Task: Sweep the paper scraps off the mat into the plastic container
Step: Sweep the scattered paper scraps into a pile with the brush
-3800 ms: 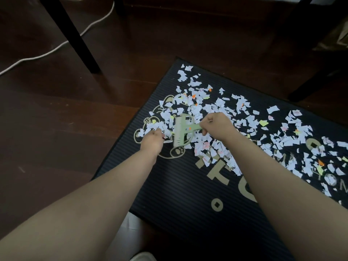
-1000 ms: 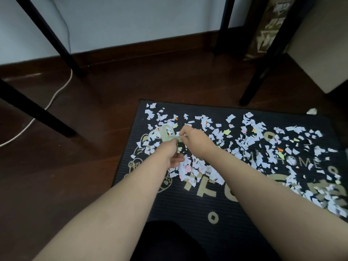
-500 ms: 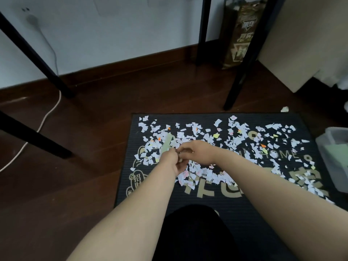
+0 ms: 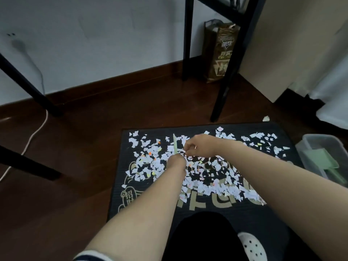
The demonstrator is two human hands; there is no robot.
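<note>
Paper scraps (image 4: 207, 178) cover the mat (image 4: 216, 209); right hand (image 4: 200, 147) grip pinches green scraper (image 4: 175, 144), left hand (image 4: 176, 162) grip unclear; container (image 4: 308, 146) scrap-free.

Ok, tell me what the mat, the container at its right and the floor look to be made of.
Mat: seemingly rubber or woven synthetic, matte black, with fine ribbed lines and printed tan lettering.
Container: translucent plastic, slightly glossy; a green dustpan inside shows through its wall.
Floor: looks like dark reddish wood planks or laminate, semi-gloss; plank seams and soft reflections show. Which one cannot be told.
</note>
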